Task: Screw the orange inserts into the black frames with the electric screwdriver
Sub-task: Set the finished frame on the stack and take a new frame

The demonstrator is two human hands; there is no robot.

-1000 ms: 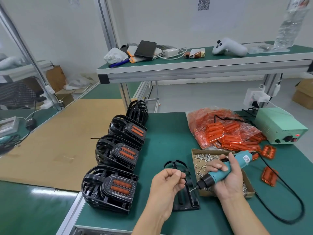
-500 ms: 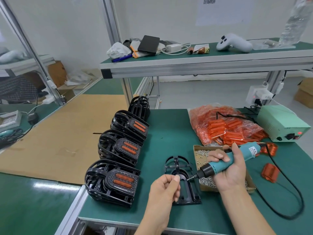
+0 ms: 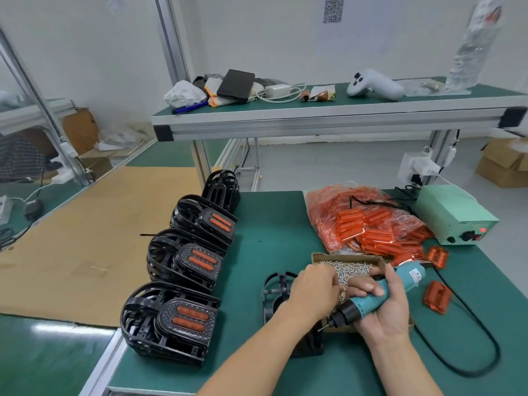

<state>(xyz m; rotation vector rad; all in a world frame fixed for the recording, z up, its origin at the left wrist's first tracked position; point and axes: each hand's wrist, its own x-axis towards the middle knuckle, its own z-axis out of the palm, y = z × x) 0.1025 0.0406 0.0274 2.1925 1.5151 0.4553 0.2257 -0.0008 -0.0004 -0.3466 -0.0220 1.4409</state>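
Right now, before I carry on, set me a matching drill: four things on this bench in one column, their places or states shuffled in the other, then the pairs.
Things:
1. teal electric screwdriver
2. brown cardboard box of silver screws
3. clear plastic bag of orange inserts
4. pale green power supply box

Places or states:
A. left hand reaches into it
B. far right, red light lit
C. gripped in the right hand
D. behind the screw box

Pairs: 1-C, 2-A, 3-D, 4-B

Left hand (image 3: 314, 290) fingers curled downward; right hand (image 3: 383, 307) gripping.
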